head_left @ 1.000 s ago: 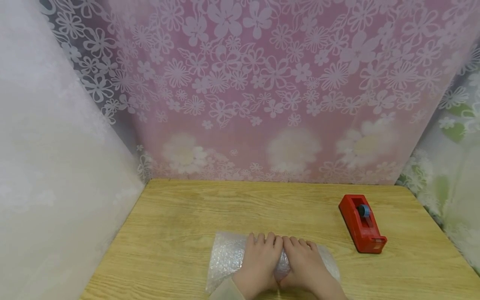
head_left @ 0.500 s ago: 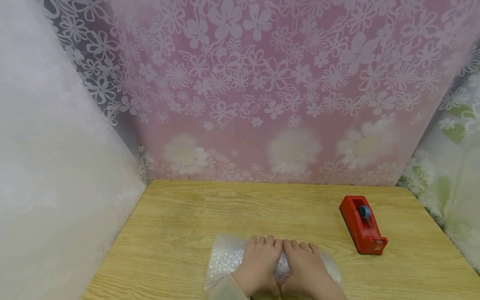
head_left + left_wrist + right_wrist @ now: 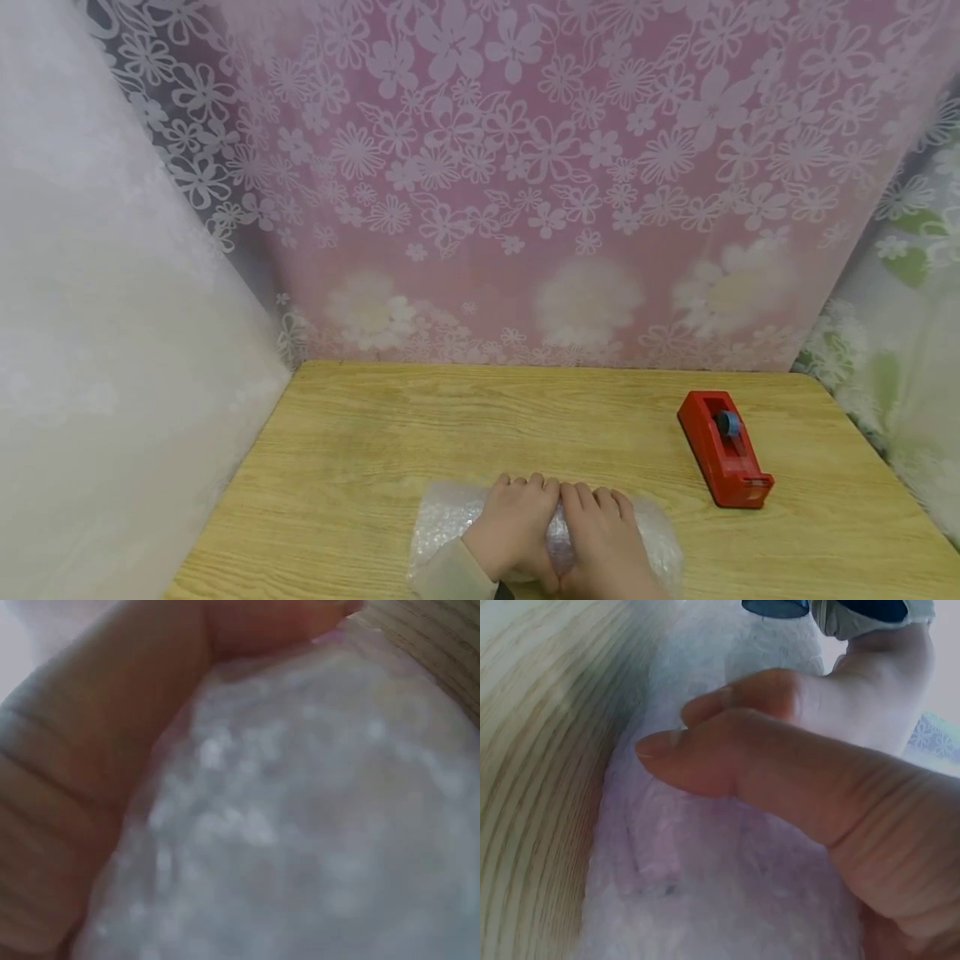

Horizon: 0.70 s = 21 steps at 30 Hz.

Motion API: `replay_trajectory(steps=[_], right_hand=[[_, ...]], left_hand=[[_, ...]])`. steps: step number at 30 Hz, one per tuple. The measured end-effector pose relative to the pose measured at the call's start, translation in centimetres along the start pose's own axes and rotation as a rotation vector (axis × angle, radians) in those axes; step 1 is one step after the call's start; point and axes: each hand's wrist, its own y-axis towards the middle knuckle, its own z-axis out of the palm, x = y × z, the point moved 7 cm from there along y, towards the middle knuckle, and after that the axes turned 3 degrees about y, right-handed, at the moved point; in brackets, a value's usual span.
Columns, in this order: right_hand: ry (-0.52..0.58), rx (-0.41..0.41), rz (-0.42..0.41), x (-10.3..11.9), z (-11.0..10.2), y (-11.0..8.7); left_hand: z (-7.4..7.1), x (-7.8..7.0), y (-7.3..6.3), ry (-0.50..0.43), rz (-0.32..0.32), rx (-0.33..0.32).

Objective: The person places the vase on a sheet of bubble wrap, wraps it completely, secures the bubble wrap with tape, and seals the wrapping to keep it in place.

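A roll of bubble wrap (image 3: pixel 444 518) lies crosswise near the front of the wooden table. Something pinkish-purple shows through its middle, its kind hidden by the wrap. My left hand (image 3: pixel 513 527) grips the roll left of centre, fingers over the far side and thumb on the near side. Beside it my right hand (image 3: pixel 606 537) grips the roll in the same way, the two thumbs meeting in front. The right wrist view shows both thumbs along the bubble wrap (image 3: pixel 705 847). In the left wrist view, the blurred bubble wrap (image 3: pixel 300 817) bulges out beside the hand.
A red tape dispenser (image 3: pixel 723 454) with a small blue tape roll stands on the wooden table (image 3: pixel 360 433) at the right. A pink flowered curtain (image 3: pixel 480 192) hangs behind the table, with pale sheets at both sides.
Both hands have come slightly nearer the body with the bubble wrap roll, turning a little. More of the wrap shows at the right end. The tape dispenser stays put.
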Motion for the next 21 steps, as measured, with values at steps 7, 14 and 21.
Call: replay_trajectory(steps=[7,14,21], right_hand=[[-0.002,-0.023,-0.054,-0.2,-0.1,0.2],[0.059,0.040,-0.037,-0.9,-0.1,0.9],[0.134,0.125,-0.031,-1.8,-0.2,1.6]], left_hand=[[0.1,-0.2,-0.3,0.051,-0.071,-0.051],[0.1,-0.6,-0.7,0.125,-0.071,-0.144],[0.0,-1.2,-1.3,0.231,-0.076,-0.243]])
